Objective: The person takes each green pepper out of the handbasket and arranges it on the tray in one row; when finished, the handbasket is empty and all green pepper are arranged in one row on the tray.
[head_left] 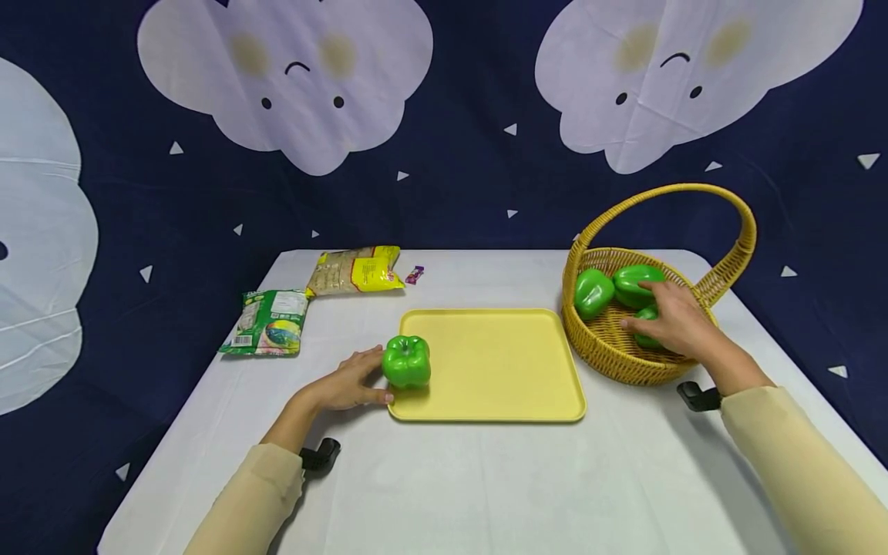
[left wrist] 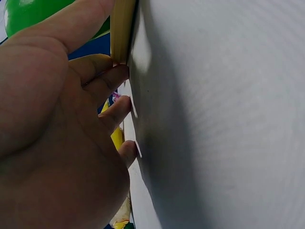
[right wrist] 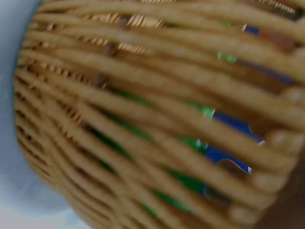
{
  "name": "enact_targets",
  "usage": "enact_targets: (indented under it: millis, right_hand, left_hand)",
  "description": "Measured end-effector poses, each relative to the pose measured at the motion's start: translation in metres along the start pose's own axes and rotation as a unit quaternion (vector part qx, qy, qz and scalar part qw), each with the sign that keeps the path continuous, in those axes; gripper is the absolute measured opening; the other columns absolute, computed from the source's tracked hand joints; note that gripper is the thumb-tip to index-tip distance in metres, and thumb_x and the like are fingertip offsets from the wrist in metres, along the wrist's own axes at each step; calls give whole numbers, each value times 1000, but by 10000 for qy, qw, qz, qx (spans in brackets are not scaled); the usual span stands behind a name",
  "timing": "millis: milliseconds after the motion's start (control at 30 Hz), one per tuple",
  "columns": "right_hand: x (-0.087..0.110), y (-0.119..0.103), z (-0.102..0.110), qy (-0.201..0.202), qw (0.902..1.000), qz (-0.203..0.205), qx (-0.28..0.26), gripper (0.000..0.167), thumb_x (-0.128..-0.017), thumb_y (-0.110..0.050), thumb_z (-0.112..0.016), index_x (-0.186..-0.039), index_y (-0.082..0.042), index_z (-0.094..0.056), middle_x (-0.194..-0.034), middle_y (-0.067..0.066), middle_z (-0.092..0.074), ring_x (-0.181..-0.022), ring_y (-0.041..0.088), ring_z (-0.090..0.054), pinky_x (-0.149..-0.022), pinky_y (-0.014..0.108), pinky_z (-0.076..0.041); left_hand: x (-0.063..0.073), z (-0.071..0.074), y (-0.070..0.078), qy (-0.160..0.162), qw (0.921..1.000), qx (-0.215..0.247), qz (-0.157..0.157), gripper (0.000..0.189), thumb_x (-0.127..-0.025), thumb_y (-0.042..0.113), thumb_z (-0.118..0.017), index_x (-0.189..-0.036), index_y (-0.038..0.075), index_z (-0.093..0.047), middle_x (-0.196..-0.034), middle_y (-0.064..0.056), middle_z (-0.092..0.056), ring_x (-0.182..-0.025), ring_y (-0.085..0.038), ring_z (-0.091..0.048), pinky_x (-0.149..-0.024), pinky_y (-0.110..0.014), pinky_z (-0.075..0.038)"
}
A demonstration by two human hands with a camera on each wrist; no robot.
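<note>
My left hand (head_left: 350, 381) rests at the left edge of the yellow tray (head_left: 499, 366), fingers extended along its rim in the left wrist view. Right beside it, a green bell pepper (head_left: 406, 361) sits on the tray's left side, stem facing me. My right hand (head_left: 680, 322) reaches into the wicker basket (head_left: 603, 358) with thumb and fingers spread. Beneath it lies a green pepper (head_left: 648, 327), partly hidden by the hand. Two more green peppers, one left (head_left: 593, 294) and one behind (head_left: 637, 285), lie in the basket. Basket weave (right wrist: 143, 114) fills the right wrist view.
A green packet (head_left: 269, 322) and a yellow-and-clear bag (head_left: 357, 271) lie at the table's back left. Beside the bag is a small purple wrapper (head_left: 415, 274). The basket's tall handle (head_left: 666, 190) arches over its back. A dark cloud-patterned cloth (head_left: 479, 185) hangs behind the white table.
</note>
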State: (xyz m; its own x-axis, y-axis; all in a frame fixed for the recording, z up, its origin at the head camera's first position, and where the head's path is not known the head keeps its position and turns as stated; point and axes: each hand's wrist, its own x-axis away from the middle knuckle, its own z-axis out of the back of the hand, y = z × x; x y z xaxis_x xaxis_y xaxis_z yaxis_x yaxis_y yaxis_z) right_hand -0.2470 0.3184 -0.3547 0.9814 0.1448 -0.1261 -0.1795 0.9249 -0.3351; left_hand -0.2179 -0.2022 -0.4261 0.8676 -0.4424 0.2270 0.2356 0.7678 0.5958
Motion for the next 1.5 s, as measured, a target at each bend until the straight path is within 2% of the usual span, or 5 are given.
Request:
enact_targets:
  millis: [300, 733, 1000, 1267, 1500]
  right_hand:
    - [0, 15, -4, -299, 9994, -175, 82, 87, -82, -40, -70, -138, 13, -29, -135, 42, -30, -121, 57, -27, -97, 67, -28]
    - [1, 28, -10, -433, 9984, -365, 77, 88, -82, -41, -68, -138, 15, -28, -134, 43, -28, -120, 58, -26, -94, 66, -28]
    - [2, 26, -11, -517, 9979, -373, 63, 88, -82, -41, -69, -138, 13, -28, -134, 42, -28, -121, 58, -25, -92, 66, -30]
    - [0, 23, -13, -733, 9968, -321, -36, 90, -82, -41, -70, -138, 15, -28, -127, 38, -37, -113, 50, -35, -90, 63, -35]
    - [0, 22, -14, -786, 9961, -397, 34, 91, -82, -48, -67, -139, 13, -29, -129, 38, -37, -115, 50, -35, -90, 64, -34]
  left_hand:
    - [1, -1, 0, 8, 10000, 4, -23, 83, -78, 44, -73, -146, 16, -36, -157, -16, -22, -146, -38, -13, -118, -60, -3]
    - [2, 0, 1, 4, 10000, -28, -42, 84, -78, 44, -73, -146, 14, -35, -157, -17, -21, -146, -39, -13, -118, -59, -3]
    - [2, 0, 1, 8, 10000, 4, -81, 83, -78, 43, -73, -147, 14, -34, -157, -18, -20, -146, -39, -13, -118, -60, -4]
    - [1, 0, 0, 14, 10000, 16, -76, 84, -78, 43, -73, -147, 14, -33, -157, -18, -19, -146, -40, -13, -118, -60, -4]
    - [1, -2, -1, 49, 10000, -23, -70, 85, -78, 44, -73, -147, 14, -34, -157, -18, -20, -146, -39, -14, -118, -59, -4]
